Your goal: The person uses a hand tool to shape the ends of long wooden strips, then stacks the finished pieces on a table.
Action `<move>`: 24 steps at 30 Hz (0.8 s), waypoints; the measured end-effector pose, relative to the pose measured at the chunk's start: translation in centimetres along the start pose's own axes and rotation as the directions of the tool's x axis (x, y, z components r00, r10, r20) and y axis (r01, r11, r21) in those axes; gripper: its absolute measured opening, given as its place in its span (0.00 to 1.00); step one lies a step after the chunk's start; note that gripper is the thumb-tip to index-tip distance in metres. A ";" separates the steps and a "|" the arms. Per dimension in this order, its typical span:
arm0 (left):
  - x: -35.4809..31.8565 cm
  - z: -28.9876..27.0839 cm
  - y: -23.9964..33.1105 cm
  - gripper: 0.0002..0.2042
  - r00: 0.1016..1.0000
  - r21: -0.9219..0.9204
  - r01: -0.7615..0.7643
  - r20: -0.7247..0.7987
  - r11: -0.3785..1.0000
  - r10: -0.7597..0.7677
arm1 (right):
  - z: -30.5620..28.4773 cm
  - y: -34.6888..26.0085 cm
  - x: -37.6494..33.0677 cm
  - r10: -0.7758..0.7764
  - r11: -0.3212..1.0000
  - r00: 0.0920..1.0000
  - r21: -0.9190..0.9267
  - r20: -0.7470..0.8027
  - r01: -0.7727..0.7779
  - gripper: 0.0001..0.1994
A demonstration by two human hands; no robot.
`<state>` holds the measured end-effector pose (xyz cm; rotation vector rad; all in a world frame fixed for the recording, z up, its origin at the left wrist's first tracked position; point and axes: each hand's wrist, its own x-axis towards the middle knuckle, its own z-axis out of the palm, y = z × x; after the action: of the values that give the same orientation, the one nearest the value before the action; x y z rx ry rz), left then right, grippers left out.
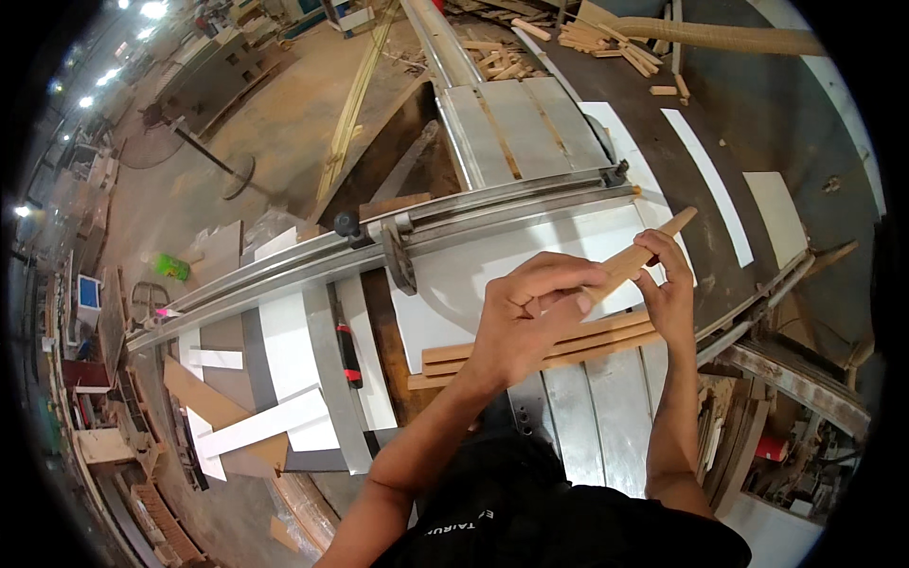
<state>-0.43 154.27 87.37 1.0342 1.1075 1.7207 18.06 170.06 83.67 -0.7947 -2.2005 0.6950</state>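
Note:
A short light-brown wooden strip [626,267] with a tapered far end is held between my two hands, above a white board [464,320]. My left hand [540,308] pinches its near end, the thumb and curled fingers closed on it. Farther along the strip, my right hand [668,270] grips it with thumb and fingertips. Below my hands, several similar wooden strips [606,341] lie side by side along the near edge of the white board; my left hand and wrist hide part of them.
A metal fence [492,202] with a clamp [398,257] crosses the sliding saw table beyond the board. A red-and-black utility knife [348,355] lies to the left, near white panel offcuts [284,417]. Wood scraps [615,47] are heaped at the far right; a floor fan [151,137] stands far left.

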 end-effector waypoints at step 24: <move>-2.9 5.1 5.9 0.13 0.968 -0.009 -0.181 0.176 0.983 0.180 | -4.6 -3.5 -4.1 -0.027 0.985 0.998 0.167 -0.058 0.036 0.20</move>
<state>4.06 151.33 93.70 1.2990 0.9309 1.7288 22.65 166.00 87.10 -0.6835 -2.0687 0.8215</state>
